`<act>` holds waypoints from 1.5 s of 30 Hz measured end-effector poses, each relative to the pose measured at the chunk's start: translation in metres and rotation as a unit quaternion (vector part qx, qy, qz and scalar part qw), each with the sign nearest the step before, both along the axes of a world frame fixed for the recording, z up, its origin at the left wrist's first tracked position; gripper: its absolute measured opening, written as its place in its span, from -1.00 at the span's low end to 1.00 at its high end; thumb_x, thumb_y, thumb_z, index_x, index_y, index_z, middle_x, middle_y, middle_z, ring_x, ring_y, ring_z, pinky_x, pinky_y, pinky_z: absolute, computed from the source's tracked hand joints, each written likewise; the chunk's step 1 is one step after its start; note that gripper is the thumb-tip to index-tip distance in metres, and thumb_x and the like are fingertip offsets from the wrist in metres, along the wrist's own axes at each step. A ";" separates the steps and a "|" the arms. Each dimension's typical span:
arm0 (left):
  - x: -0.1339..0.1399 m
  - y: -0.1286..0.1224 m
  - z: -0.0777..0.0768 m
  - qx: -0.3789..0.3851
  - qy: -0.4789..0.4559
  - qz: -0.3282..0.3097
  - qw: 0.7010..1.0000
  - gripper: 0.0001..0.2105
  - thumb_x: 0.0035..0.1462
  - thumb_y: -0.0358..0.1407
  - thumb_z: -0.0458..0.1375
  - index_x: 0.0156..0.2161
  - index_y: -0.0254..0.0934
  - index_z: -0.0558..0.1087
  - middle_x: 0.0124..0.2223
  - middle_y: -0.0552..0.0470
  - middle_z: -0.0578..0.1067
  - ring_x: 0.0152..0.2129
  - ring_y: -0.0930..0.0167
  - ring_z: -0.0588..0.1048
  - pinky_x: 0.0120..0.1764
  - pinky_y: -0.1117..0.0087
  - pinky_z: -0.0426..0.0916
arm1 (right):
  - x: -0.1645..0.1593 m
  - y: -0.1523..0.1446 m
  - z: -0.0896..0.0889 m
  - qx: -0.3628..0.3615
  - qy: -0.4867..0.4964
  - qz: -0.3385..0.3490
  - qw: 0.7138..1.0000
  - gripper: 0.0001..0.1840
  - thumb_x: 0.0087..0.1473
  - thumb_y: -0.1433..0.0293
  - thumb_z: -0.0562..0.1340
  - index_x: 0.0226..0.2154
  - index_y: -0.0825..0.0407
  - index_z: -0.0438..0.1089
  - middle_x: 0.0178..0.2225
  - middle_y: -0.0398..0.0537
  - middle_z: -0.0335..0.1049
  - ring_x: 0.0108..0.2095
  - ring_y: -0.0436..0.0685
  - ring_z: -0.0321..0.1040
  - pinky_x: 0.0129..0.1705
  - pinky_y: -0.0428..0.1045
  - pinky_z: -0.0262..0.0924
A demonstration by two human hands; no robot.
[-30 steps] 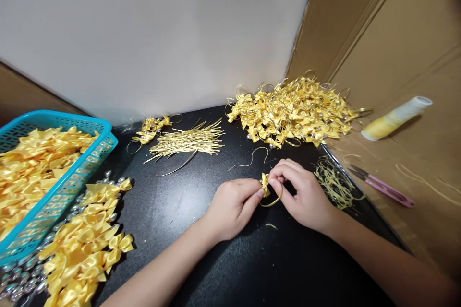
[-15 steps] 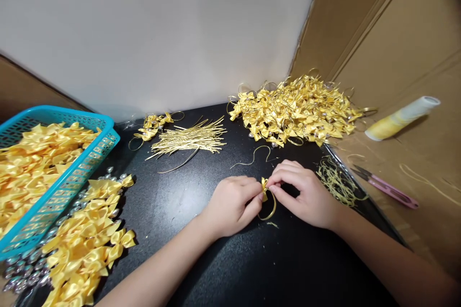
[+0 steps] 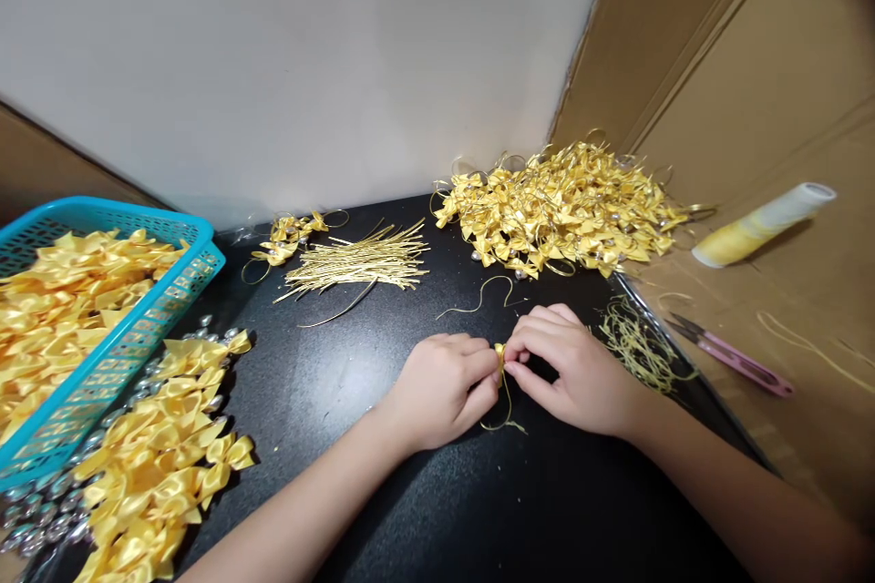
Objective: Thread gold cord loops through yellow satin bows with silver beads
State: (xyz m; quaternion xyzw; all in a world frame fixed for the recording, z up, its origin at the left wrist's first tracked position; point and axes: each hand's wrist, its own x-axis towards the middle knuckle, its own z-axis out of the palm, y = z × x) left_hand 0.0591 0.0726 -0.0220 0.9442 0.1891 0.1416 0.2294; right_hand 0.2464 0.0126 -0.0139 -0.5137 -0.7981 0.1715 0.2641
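A small yellow ribbon bow (image 3: 500,355) sits pinched between my two hands over the black tabletop (image 3: 437,501). My left hand (image 3: 444,392) grips its left side, fingers curled and thumb pressed in. Thumb and forefinger of my right hand (image 3: 571,373) are closed at the bow's right side, and most of the bow is hidden by fingers. Below it hangs a thin gold cord (image 3: 507,405), bent in a narrow loop. A loose cord (image 3: 482,296) lies just beyond the hands.
Yellow bows fill a blue basket (image 3: 116,342) at left; more bows (image 3: 164,446) and shiny beads (image 3: 51,510) lie beside it. Behind are gold cord lengths (image 3: 359,260) and a heap of corded bows (image 3: 567,209). Cord scraps (image 3: 639,346), pink-handled snips (image 3: 742,364) and a tube (image 3: 762,225) are right.
The cord loop under the bow has turned and looks narrower. My right fingers have shifted slightly and closed nearer the bow, which shows less now. My left hand has barely moved.
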 end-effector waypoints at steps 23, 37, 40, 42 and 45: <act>-0.003 0.007 0.002 -0.198 -0.041 -0.044 0.978 -0.73 0.27 -0.35 -0.09 -0.48 -0.28 0.25 -0.52 0.12 0.26 -0.52 0.48 0.26 -0.39 0.47 0.15 | 0.006 0.001 0.007 -0.052 -0.001 0.061 0.997 -0.95 0.12 0.44 0.18 -0.36 0.03 0.25 -0.37 -0.14 0.32 -0.29 0.07 0.18 -0.17 0.03 -0.07; -0.004 0.008 0.000 -0.164 -0.027 -0.059 0.984 -0.76 0.26 -0.38 -0.12 -0.46 -0.27 0.21 -0.50 0.10 0.27 -0.51 0.46 0.26 -0.38 0.45 0.17 | -0.001 0.000 -0.004 -0.054 0.007 0.039 0.998 -0.75 0.28 0.38 -0.02 -0.42 0.04 0.20 -0.42 -0.13 0.26 -0.34 0.06 0.13 -0.21 0.03 -0.06; -0.002 0.005 -0.001 -0.159 -0.031 -0.050 0.986 -0.80 0.22 -0.37 -0.05 -0.47 -0.27 0.22 -0.51 0.12 0.28 -0.53 0.47 0.25 -0.38 0.45 0.16 | -0.003 -0.002 -0.008 -0.038 0.023 0.037 0.998 -0.73 0.26 0.39 0.01 -0.48 0.04 0.18 -0.48 -0.16 0.23 -0.39 0.04 0.12 -0.26 0.01 -0.06; -0.001 0.003 -0.003 -0.164 -0.039 -0.036 0.985 -0.82 0.19 -0.35 0.00 -0.46 -0.27 0.23 -0.52 0.12 0.29 -0.53 0.48 0.25 -0.38 0.45 0.15 | -0.005 -0.002 -0.010 -0.011 0.046 0.019 0.999 -0.75 0.22 0.42 0.03 -0.50 0.04 0.18 -0.51 -0.17 0.21 -0.42 0.03 0.12 -0.28 0.00 -0.05; 0.002 0.001 -0.003 -0.186 -0.061 -0.015 0.981 -0.78 0.19 -0.34 -0.01 -0.50 -0.27 0.21 -0.54 0.13 0.26 -0.54 0.48 0.23 -0.38 0.44 0.14 | -0.006 -0.002 -0.010 0.025 0.068 0.005 0.997 -0.77 0.19 0.45 0.04 -0.50 0.03 0.18 -0.52 -0.17 0.20 -0.44 0.02 0.11 -0.30 -0.01 -0.04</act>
